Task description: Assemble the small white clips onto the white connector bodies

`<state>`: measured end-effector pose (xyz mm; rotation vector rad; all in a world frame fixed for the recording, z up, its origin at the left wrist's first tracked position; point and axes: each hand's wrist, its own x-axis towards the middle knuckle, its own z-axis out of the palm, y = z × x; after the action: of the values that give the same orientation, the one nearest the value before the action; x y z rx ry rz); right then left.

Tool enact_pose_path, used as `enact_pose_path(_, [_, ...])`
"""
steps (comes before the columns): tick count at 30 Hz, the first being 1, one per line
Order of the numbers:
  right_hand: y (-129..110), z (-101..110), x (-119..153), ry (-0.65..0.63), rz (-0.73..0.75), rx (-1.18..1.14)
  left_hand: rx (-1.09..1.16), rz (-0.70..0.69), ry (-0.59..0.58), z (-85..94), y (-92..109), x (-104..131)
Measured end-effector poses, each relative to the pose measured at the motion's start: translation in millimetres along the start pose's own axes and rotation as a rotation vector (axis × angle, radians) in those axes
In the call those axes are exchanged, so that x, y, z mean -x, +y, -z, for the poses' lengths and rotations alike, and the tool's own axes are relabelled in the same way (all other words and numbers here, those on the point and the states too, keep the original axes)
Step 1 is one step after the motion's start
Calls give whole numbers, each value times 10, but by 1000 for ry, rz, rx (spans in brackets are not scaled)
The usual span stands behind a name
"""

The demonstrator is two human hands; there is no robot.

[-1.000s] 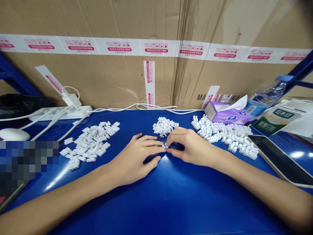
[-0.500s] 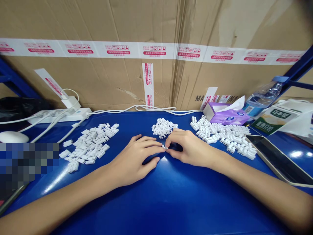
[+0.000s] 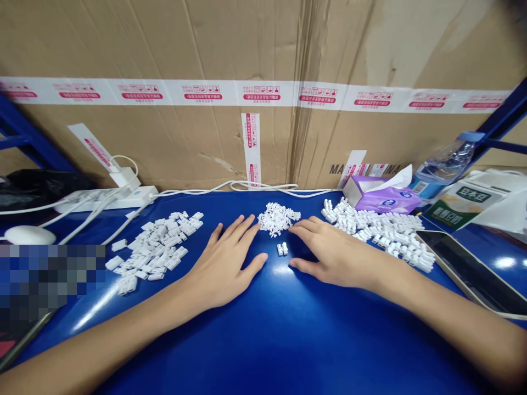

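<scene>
Between my hands a small white plastic piece (image 3: 282,249) lies on the blue tabletop (image 3: 272,340), touched by neither hand. My left hand (image 3: 228,258) rests on the table to its left, fingers spread, with nothing in it. To its right, my right hand (image 3: 325,252) is held with thumb and fingers apart, also holding nothing. Just beyond the fingertips sits a pile of tiny white plastic parts (image 3: 278,218). Left of my left hand is a heap of flat white blocks (image 3: 156,247). Rows of white clip-like pieces (image 3: 379,227) lie behind my right forearm.
A phone (image 3: 473,271) lies at the right, near a purple tissue pack (image 3: 382,195), a plastic bottle (image 3: 444,164) and a green-and-white carton (image 3: 465,200). At left are a white power strip (image 3: 102,199) with cables and a white mouse (image 3: 31,235). Cardboard (image 3: 185,137) stands along the back.
My right hand has let go of the small white piece and moved slightly right. My left fingers have drawn back and spread. The piece now lies uncovered on the table.
</scene>
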<state>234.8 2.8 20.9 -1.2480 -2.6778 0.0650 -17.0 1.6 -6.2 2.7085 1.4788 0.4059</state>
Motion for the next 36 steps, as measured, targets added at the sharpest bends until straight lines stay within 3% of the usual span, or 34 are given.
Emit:
enact_pose_path(5, [-99, 20, 110, -102, -15, 75, 1, 20, -97, 3, 4, 14])
enact_pose_path(13, [-165, 1, 104, -184, -36, 158, 24, -62, -98, 11, -15, 29])
enact_pose_path(20, [-182, 16, 97, -186, -49, 152, 32, -403, -60, 74, -10, -40])
enact_pose_path(27, [-201, 56, 84, -216, -71, 138, 96, -405, 38, 82, -31, -76])
enact_pose_path(33, [-217, 71, 79, -250, -73, 142, 101, -359, 31, 58, -52, -87])
enact_pose_path(36, [-221, 93, 75, -248, -69, 135, 166, -368, 99, 33, -95, -111])
